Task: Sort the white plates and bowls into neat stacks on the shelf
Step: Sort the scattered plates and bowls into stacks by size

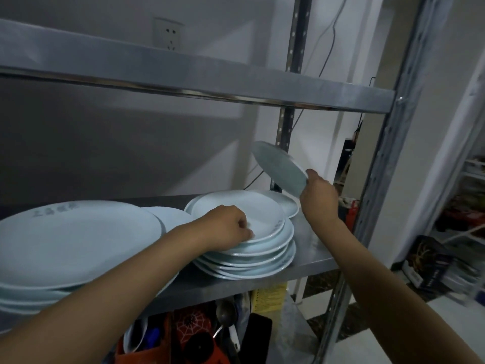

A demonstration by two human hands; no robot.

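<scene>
Above the stack (246, 245), right hand (319, 199) around tilted plate (279, 168)

2 hands (228, 223), 2 plate stacks (246, 248), 1 lifted plate (279, 168).

Kitchen storeroom: steel shelf rack (309, 254), plate stacks (252, 248), utensils (225, 319) below.

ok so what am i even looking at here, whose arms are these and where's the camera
The camera sits on a person's head, looking forward and down, so the two bare arms are their own. They stand at a metal shelf holding white dishes. The left hand rests on the top plate of a stack of plates, fingers at its near edge. The right hand holds a single plate tilted up in the air, above a plate lying flat behind the stack. A second stack of larger plates stands to the left. Clutter fills the level below.
</scene>
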